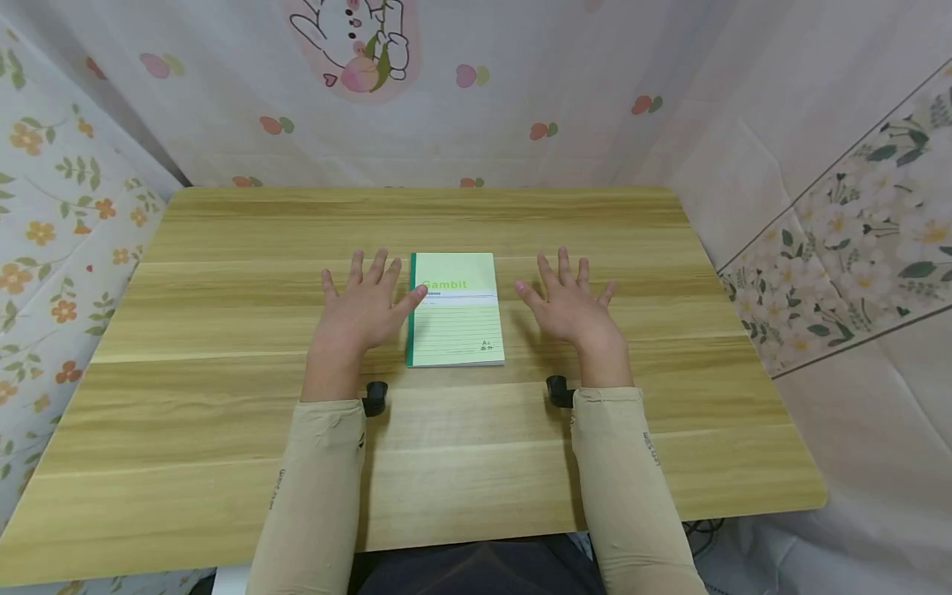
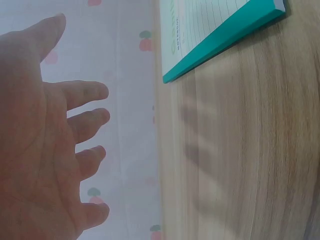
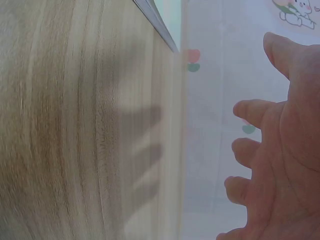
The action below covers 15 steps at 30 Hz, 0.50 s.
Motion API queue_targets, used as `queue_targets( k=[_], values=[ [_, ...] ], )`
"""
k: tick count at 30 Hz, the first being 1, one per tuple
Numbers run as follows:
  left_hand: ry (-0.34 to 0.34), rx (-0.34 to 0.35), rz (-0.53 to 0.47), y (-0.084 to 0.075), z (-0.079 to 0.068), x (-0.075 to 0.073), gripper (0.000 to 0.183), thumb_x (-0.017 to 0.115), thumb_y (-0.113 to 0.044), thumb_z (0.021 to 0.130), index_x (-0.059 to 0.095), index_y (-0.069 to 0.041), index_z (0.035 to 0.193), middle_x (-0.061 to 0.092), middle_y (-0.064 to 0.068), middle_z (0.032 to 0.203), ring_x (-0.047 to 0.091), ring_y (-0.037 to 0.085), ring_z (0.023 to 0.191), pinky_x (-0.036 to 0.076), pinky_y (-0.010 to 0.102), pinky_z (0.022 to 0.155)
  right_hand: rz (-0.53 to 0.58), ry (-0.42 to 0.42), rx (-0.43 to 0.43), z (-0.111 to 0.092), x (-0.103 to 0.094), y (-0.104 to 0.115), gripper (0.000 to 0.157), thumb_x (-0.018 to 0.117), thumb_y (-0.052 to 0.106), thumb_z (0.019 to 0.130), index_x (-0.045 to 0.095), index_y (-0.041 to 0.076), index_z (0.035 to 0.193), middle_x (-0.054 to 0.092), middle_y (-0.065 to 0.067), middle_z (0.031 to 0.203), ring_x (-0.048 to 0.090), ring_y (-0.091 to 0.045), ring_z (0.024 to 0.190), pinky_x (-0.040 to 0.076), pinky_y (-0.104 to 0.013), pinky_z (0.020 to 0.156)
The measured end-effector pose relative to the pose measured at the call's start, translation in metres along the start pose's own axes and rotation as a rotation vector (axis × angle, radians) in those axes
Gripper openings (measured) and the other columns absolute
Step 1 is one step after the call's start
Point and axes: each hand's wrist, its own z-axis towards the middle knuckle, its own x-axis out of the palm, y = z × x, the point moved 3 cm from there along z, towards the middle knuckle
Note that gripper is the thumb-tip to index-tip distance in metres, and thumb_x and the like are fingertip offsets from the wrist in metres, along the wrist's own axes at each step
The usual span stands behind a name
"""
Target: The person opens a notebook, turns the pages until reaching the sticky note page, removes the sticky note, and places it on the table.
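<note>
A pale green notebook (image 1: 457, 330) with a dark green spine and the word "Gambit" on its cover lies flat on the wooden table. To its left, my left hand (image 1: 363, 310) hovers over the tabletop with fingers spread, the thumb overlapping the notebook's edge in the head view. My right hand (image 1: 573, 310) is held up on the other side, fingers spread too and apart from the notebook. Nothing is in either hand. In the left wrist view the notebook's teal spine (image 2: 225, 42) shows beyond the thumb; the right wrist view catches only a page corner (image 3: 159, 22).
The wooden table (image 1: 223, 463) has rounded corners and ends at a patterned curtain (image 1: 416, 140) at the back. Floral cloth (image 1: 67, 273) hangs at the left, more cloth (image 1: 855, 273) at the right. Dark cables (image 1: 702, 533) lie below the table's front right edge.
</note>
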Motion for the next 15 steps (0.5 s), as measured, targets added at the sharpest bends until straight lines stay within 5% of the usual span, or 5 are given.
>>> queue_targets(
  k=[15],
  values=[
    [0.021,0.026,0.029,-0.0044,0.0012,-0.0005,0.088,0.025,-0.073,0.108,0.010,-0.016,0.173,-0.005,0.008,0.182,-0.014,0.040,0.168,-0.014,0.078,0.125,-0.004,0.021,-0.024,-0.0028,-0.0006,0.0018,0.087,0.020,0.075,0.106,-0.003,0.024,0.173,-0.022,-0.011,0.178,-0.021,-0.047,0.164,-0.017,-0.086,0.117]
  ],
)
